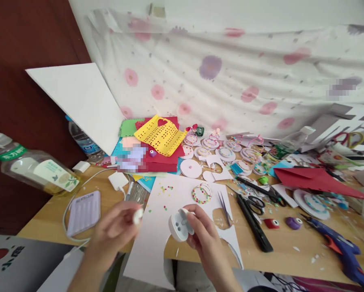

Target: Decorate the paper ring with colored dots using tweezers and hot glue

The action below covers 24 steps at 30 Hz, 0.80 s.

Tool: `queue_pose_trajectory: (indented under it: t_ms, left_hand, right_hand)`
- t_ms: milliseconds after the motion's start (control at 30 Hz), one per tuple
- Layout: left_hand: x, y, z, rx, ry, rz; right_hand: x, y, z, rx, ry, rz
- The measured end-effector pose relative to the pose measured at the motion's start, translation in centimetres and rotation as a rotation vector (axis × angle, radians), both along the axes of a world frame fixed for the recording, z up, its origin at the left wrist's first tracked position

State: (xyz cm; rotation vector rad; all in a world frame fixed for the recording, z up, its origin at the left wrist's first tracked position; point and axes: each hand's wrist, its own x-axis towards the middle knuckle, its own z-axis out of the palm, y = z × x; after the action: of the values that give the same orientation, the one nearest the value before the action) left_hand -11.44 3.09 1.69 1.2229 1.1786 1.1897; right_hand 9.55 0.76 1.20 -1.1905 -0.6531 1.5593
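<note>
My right hand point(204, 233) holds a small round white plastic piece point(178, 225) with holes in its face, fingers wrapped round its edge. My left hand point(115, 231) pinches a small white bit point(137, 216) between thumb and fingers, a little left of the round piece. Both hands hover over a white sheet of paper point(157, 239) with round cut-outs. A ring of coloured beads point(201, 194) and tweezers point(223, 205) lie on that sheet just beyond my right hand.
Black scissors point(255, 211), a blue glue gun point(341, 247), red and purple punches, paper discs, a red sheet point(315, 180) and a coloured paper stack point(157, 150) crowd the wooden table point(291, 259). A lilac device point(83, 211), bottles and a white board stand left.
</note>
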Motion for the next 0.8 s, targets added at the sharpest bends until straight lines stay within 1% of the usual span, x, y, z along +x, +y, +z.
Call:
queue_pose_trajectory:
  t_ms: [33, 100, 200, 300, 433, 533, 600, 733, 800]
  left_hand:
    - [0.9, 0.3, -0.3, -0.006, 0.031, -0.037]
    - [2.6, 0.7, -0.5, 0.105, 0.097, -0.05]
    - [4.3, 0.8, -0.4, 0.29, 0.286, -0.11]
    - [4.5, 0.9, -0.2, 0.421, 0.43, -0.173]
    - [3.8, 1.0, -0.3, 0.525, 0.538, -0.273]
    - [3.4, 1.1, -0.2, 0.559, 0.6, -0.303]
    - [3.1, 1.0, 0.0, 0.567, 0.599, -0.305]
    - [2.7, 0.9, -0.2, 0.518, 0.476, -0.255]
    - [2.6, 0.8, -0.6, 0.414, 0.36, -0.257]
  right_hand:
    - [-0.2, 0.0, 0.0, 0.008, -0.019, 0.014]
    - [-0.6, 0.0, -0.3, 0.046, -0.067, 0.041]
    - [-1.0, 0.0, -0.8, 0.118, -0.125, 0.063]
    - [-1.1, 0.1, -1.1, 0.151, -0.155, 0.055]
    - [-1.2, 0.2, -1.1, 0.177, -0.168, 0.058]
    - [-1.4, 0.2, -1.2, 0.175, -0.173, 0.058]
    - [-1.4, 0.2, -1.2, 0.168, -0.167, 0.057]
    - [-1.3, 0.2, -0.7, 0.113, -0.101, 0.045]
    - [-1.2, 0.1, -0.3, 0.079, -0.055, 0.027]
